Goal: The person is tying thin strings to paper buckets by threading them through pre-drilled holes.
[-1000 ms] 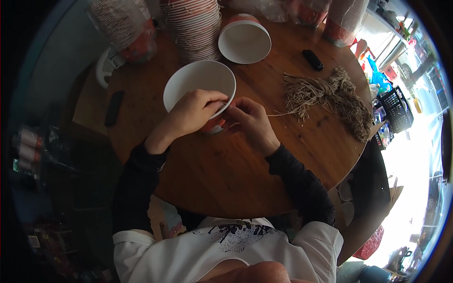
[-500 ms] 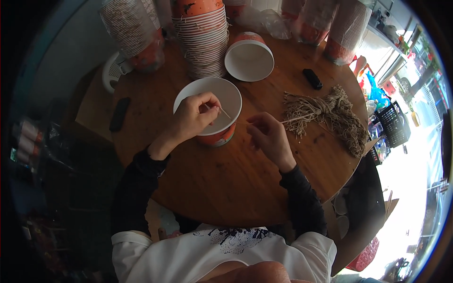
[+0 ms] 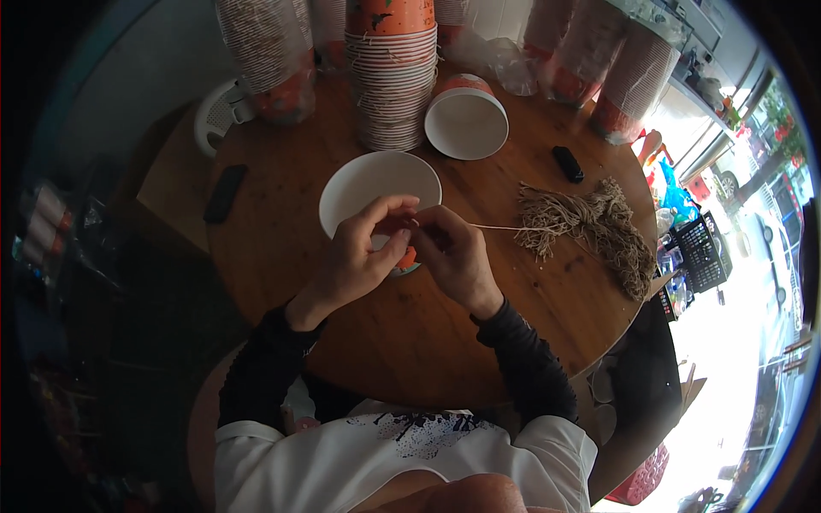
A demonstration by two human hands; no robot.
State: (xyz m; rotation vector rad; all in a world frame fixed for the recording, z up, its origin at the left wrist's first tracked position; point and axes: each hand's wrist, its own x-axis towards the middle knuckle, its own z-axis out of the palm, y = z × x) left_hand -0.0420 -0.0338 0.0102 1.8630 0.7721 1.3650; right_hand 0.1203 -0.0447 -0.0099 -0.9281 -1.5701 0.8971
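Over the near rim of a white-lined paper bucket [image 3: 363, 184], my two hands meet at the fingertips. My left hand [image 3: 363, 256] has its thumb and forefinger curled together on a thin piece of string. My right hand [image 3: 457, 261] pinches at the same spot, and a pale string [image 3: 500, 227] trails from it toward a bundle of beige strings [image 3: 590, 218] on the right. The fingers hide most of what lies between them. Part of the bucket's orange outside shows below the hands.
A tall stack of paper buckets [image 3: 393, 81] rises behind, with another bucket [image 3: 466, 124] tipped on its side next to it. Bagged stacks [image 3: 633, 77] line the back of the round wooden table [image 3: 393, 350]. Dark objects lie left [image 3: 225, 194] and right [image 3: 567, 164].
My right hand has moved left to meet my left hand, both now at the bucket's near rim. The view has shifted slightly, and the bundle of strings stays on the table.
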